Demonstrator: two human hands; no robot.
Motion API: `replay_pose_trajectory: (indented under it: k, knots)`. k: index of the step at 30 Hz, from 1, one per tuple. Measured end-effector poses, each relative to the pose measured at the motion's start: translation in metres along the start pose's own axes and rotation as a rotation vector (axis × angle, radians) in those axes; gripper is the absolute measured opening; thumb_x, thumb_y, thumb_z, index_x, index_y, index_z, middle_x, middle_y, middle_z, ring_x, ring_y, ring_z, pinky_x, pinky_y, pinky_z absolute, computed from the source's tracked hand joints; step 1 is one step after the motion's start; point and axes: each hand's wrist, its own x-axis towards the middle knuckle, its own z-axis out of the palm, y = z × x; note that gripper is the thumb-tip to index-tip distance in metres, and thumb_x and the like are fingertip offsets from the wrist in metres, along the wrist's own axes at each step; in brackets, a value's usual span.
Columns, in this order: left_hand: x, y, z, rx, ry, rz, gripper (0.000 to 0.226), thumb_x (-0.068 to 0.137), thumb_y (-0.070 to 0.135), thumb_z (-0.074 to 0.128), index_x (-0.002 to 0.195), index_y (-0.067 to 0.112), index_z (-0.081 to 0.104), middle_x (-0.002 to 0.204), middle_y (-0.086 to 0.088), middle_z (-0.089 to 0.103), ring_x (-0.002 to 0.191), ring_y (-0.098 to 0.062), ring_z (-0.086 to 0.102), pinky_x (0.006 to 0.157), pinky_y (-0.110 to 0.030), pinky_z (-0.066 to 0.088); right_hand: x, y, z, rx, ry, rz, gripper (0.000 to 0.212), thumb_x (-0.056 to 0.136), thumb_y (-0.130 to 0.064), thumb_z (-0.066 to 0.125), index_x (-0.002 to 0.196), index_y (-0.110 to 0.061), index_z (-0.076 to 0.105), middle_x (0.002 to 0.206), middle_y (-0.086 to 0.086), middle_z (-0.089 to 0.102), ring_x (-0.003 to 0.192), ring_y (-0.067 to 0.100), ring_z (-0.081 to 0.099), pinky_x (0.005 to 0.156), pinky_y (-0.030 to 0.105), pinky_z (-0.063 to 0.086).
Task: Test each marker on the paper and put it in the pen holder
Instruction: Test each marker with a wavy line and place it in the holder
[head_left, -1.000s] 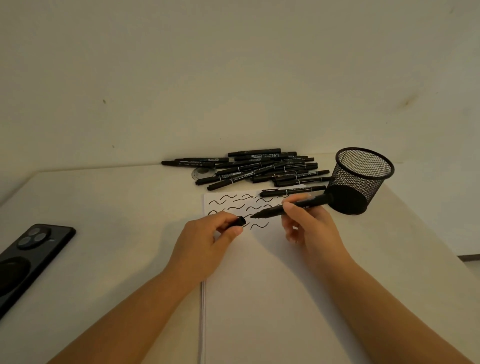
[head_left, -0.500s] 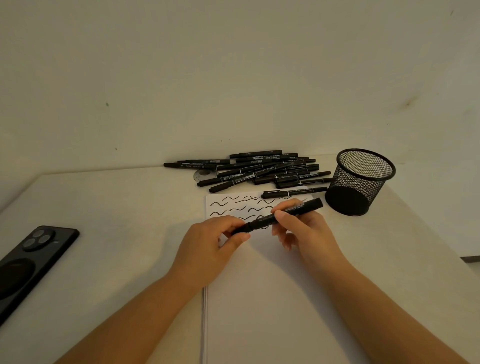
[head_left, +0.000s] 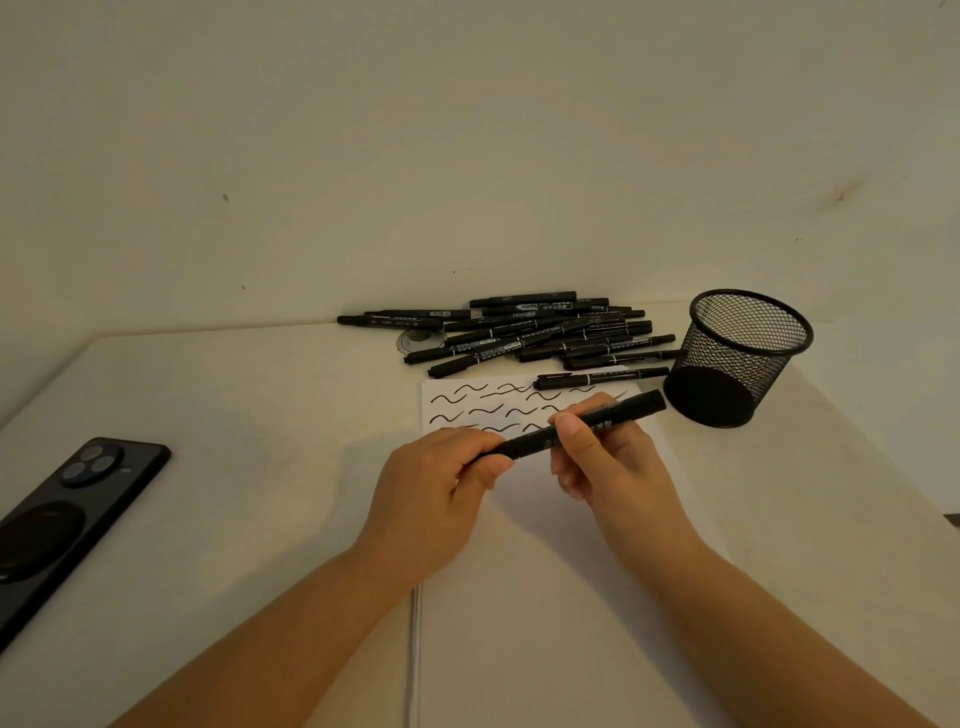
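**Black marker held between both hands over the paper**

The marker (head_left: 582, 426) is a slim black pen with pale print along its barrel, lying at a slant just above the paper (head_left: 519, 597), its right end raised toward the pen holder (head_left: 740, 358). Its left end disappears into the left hand (head_left: 441, 483), so whether a cap sits there cannot be told for certain.

The left hand grasps that lower end, thumb and curled fingers closed around it, wrist resting low over the sheet's left edge. The right hand (head_left: 608, 457) pinches the barrel near its middle, thumb on the near side and fingers wrapped behind, forearm coming in from the lower right.

Rows of black wavy test strokes (head_left: 478, 410) cover the top of the paper, just beyond the hands. A single marker (head_left: 602, 376) lies across the sheet's far edge. Behind it sits a loose pile of black markers (head_left: 535, 332), near the wall. The black mesh pen holder stands upright to the right of the sheet. A dark phone (head_left: 62, 514) lies face down on the table (head_left: 249, 441) at far left.
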Motion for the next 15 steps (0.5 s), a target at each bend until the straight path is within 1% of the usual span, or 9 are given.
replay_pose_trajectory:
  k: [2,4,6,7,9,11,13,15]
  knots:
    - [0.0003,0.0007,-0.0011,-0.053,-0.020,-0.023,0.022,0.084,0.030,0.049,0.082,0.018,0.068,0.061,0.017,0.051,0.064,-0.002,0.048,0.055,-0.010,0.033,-0.0007,-0.0013,-0.0003,0.011,-0.028,-0.018,0.013,0.086,-0.026,0.052,0.081,-0.014,0.056,0.053,-0.004,0.057,0.050,0.004,0.048,0.049,0.017,0.042]
    - [0.0002,0.0009,-0.0019,-0.145,-0.051,-0.065,0.018,0.083,0.030,0.049,0.077,0.030,0.066,0.054,0.015,0.051,0.058,-0.003,0.048,0.052,-0.012,0.033,-0.0014,-0.0031,-0.0008,0.003,-0.066,-0.051,0.020,0.079,-0.034,0.052,0.081,-0.015,0.055,0.055,-0.004,0.056,0.051,0.005,0.048,0.050,0.017,0.042]
    - [-0.0003,0.0011,-0.0030,-0.229,-0.091,-0.112,0.018,0.082,0.032,0.048,0.072,0.042,0.060,0.057,0.016,0.054,0.055,-0.007,0.047,0.051,-0.018,0.035,-0.0016,-0.0040,-0.0008,-0.014,-0.094,-0.076,0.024,0.075,-0.038,0.052,0.081,-0.015,0.055,0.055,-0.005,0.056,0.051,0.005,0.048,0.050,0.017,0.042]
    - [-0.0003,0.0007,-0.0036,-0.268,-0.113,-0.132,0.019,0.082,0.033,0.047,0.072,0.043,0.060,0.057,0.016,0.054,0.054,-0.010,0.047,0.052,-0.021,0.037,-0.0016,-0.0038,-0.0011,-0.021,-0.107,-0.086,0.024,0.075,-0.038,0.052,0.081,-0.015,0.055,0.055,-0.005,0.056,0.052,0.005,0.048,0.051,0.017,0.042]
    - [-0.0003,0.0000,-0.0045,-0.341,-0.166,-0.168,0.020,0.082,0.034,0.046,0.071,0.040,0.061,0.055,0.014,0.052,0.054,-0.007,0.046,0.055,-0.019,0.038,-0.0014,-0.0030,-0.0018,-0.033,-0.128,-0.098,0.025,0.075,-0.039,0.052,0.082,-0.015,0.055,0.056,-0.005,0.056,0.052,0.006,0.048,0.051,0.017,0.042]
    - [-0.0002,-0.0007,-0.0057,-0.410,-0.215,-0.194,0.021,0.082,0.033,0.045,0.069,0.037,0.062,0.052,0.014,0.052,0.054,-0.003,0.047,0.057,-0.011,0.037,-0.0013,-0.0032,-0.0025,-0.041,-0.144,-0.102,0.024,0.075,-0.039,0.051,0.082,-0.016,0.055,0.055,-0.005,0.056,0.051,0.006,0.047,0.051,0.017,0.041]
    - [0.0002,-0.0009,-0.0064,-0.468,-0.229,-0.203,0.022,0.082,0.032,0.046,0.069,0.034,0.064,0.051,0.014,0.052,0.053,-0.001,0.048,0.057,-0.008,0.037,-0.0007,-0.0044,-0.0032,-0.043,-0.151,-0.110,0.025,0.075,-0.040,0.051,0.082,-0.016,0.055,0.054,-0.005,0.056,0.050,0.006,0.047,0.049,0.015,0.040]
    - [0.0013,-0.0004,-0.0067,-0.522,-0.219,-0.217,0.022,0.082,0.031,0.048,0.068,0.033,0.066,0.051,0.013,0.054,0.053,0.000,0.048,0.057,-0.007,0.038,0.0002,-0.0061,-0.0040,-0.051,-0.144,-0.120,0.026,0.076,-0.042,0.050,0.083,-0.017,0.055,0.055,-0.005,0.057,0.049,0.006,0.049,0.049,0.014,0.041]
